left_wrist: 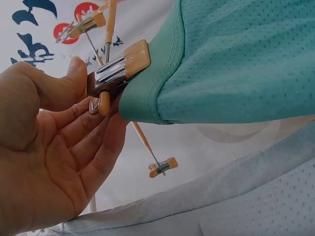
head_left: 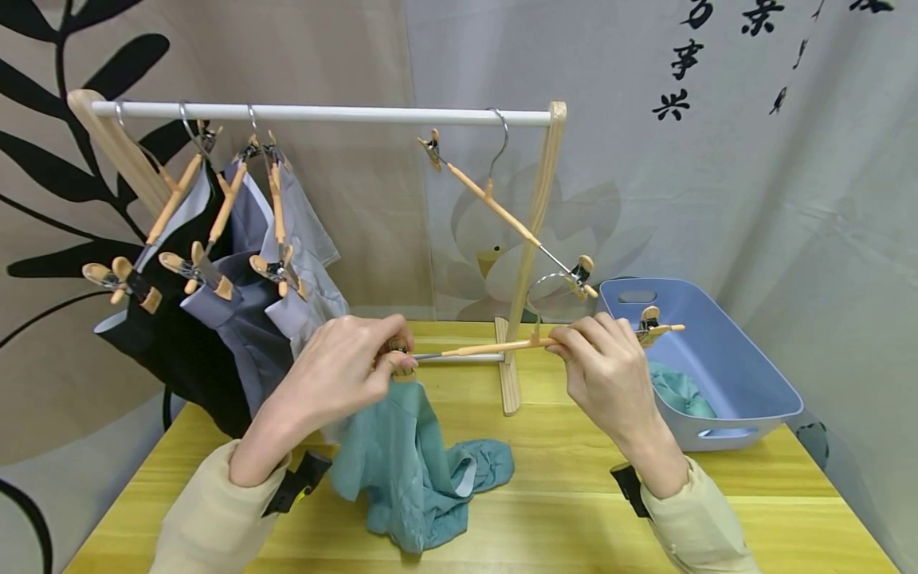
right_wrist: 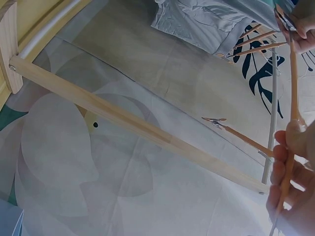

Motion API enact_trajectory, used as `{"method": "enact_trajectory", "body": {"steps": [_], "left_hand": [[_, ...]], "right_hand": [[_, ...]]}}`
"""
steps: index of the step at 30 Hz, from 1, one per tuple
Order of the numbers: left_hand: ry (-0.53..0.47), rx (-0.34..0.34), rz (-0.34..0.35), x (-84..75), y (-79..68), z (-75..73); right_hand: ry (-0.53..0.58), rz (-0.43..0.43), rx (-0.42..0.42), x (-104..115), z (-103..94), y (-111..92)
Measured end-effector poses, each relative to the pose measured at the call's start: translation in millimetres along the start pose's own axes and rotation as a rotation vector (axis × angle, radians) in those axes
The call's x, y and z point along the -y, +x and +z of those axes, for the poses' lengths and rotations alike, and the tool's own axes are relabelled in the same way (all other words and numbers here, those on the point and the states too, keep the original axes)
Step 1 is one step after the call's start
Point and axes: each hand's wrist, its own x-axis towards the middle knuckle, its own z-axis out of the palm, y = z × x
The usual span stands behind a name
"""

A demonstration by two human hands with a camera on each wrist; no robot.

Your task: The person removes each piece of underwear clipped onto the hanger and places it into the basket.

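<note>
A teal garment of perforated fabric (head_left: pixel 412 462) is seen at the near middle of a yellow wood-grain worktop (head_left: pixel 574 510), its upper edge raised at the left end of a slim wooden hanger with metal clip arms (head_left: pixel 495 347) and its lower part rested on the surface. The wood-padded metal clip (left_wrist: pixel 118 69) at that end is pinched between thumb and fingers by the left hand (head_left: pixel 344 363), its pad set over the teal waistband. The hanger's bar is held in a closed grip by the right hand (head_left: pixel 606 367), near the right-hand clip (head_left: pixel 651 327). Behind, from a rack's white rail (head_left: pixel 323 114), dark and pale clothes (head_left: pixel 251 335) are hung at the left and a matching clip hanger (head_left: pixel 495 201) at the right. Crumpled teal cloth (head_left: pixel 681 391) is held in a blue plastic basket (head_left: pixel 760 359) on the right.
</note>
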Motion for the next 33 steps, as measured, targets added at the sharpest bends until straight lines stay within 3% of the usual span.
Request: {"method": "enact_trajectory", "body": {"steps": [9,15,19,27,33], "left_hand": [[0.003,0.010,0.002,-0.7,-0.6,-1.1],[-0.045,0.065,-0.067,0.2,-1.5,4.4],[0.018,0.064,-0.088,-0.4,-2.9,12.4],[0.267,-0.083,-0.006,-10.1,-3.4,33.4],[0.231,-0.177,0.118,-26.5,3.0,55.8]], "right_hand": [[0.003,-0.003,0.000,0,-0.2,0],[0.003,-0.005,0.020,0,0.2,-1],[-0.014,-0.005,0.041,0,0.4,-2],[-0.070,0.002,0.105,0,4.4,-3],[-0.095,-0.007,0.120,4,7.7,-3]]}}
